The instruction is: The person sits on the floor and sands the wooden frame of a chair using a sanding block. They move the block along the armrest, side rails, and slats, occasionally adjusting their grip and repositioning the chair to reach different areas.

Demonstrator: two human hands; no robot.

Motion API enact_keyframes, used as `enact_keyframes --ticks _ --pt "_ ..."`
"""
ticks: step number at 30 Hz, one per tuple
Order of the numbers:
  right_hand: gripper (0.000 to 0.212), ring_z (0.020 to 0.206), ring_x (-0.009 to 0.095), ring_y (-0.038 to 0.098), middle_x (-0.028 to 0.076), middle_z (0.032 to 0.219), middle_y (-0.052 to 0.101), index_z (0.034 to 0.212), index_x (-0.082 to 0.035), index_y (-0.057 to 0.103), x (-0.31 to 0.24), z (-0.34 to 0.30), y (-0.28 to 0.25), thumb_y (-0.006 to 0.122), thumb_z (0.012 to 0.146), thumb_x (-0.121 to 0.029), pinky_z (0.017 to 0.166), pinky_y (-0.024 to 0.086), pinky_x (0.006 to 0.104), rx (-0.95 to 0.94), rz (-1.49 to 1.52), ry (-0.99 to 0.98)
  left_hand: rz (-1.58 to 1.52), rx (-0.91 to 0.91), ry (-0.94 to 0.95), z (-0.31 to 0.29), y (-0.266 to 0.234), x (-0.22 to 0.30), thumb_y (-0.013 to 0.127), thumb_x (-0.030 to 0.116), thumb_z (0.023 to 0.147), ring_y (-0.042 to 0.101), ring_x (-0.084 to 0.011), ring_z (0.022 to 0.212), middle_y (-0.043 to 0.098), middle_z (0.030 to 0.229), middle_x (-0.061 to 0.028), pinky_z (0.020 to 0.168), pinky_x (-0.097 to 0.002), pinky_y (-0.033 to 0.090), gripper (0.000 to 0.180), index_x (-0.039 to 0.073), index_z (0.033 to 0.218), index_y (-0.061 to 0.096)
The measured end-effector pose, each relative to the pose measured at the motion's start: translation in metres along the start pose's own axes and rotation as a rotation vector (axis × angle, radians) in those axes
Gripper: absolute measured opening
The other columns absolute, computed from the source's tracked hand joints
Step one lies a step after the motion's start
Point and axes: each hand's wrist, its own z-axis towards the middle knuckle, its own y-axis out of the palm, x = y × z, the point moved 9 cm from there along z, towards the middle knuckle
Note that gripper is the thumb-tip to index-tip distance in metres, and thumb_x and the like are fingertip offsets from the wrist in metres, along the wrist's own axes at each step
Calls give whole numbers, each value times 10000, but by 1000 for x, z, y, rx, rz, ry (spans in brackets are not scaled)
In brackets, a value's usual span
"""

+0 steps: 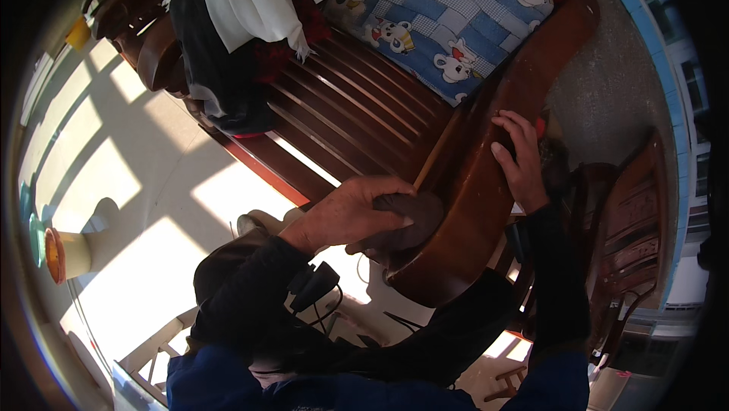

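A dark brown cloth [419,221] is bunched under my left hand [353,210], whose thumb and fingers close on it. The hand presses this cloth to the inner side of a wooden armrest [478,195], close to its rounded front end. My right hand [521,160] lies on the outer edge of the same armrest, fingers stretched out and holding nothing. The armrest belongs to a reddish-brown slatted wooden bench [357,96]. What the cloth covers, and its underside, are hidden from me.
A blue patchwork cushion with cartoon bears [448,20] lies on the bench. White cloth [247,1] and dark clothing [209,54] hang over its far left part. A wooden chair [626,221] stands at right. A cylindrical container [72,253] is on the sunlit floor at left.
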Motion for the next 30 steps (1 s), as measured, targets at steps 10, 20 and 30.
enact_keyframes --ticks 10,20,30 --pt "474 1442 337 471 148 1550 535 1418 -71 657 7 1 2 645 1013 -315 1223 357 471 0 4 -12 -293 -336 746 -55 39 103 925 171 869 749 -290 853 750 1040 -184 726 -363 592 371 -16 1154 777" --pt "477 1460 333 463 131 1556 531 1422 -93 659 6 2 1 650 1014 -339 1238 352 474 -5 4 16 -289 -504 659 -47 48 104 896 168 923 754 -300 779 720 975 -182 662 -353 594 379 -32 1201 735" --pt "461 1430 343 479 137 1529 549 1412 -89 669 5 1 0 657 1023 -337 1223 360 472 18 32 11 547 372 191 22 -81 -29 797 90 900 728 -326 1132 706 1228 -149 991 -398 597 423 28 1306 695"
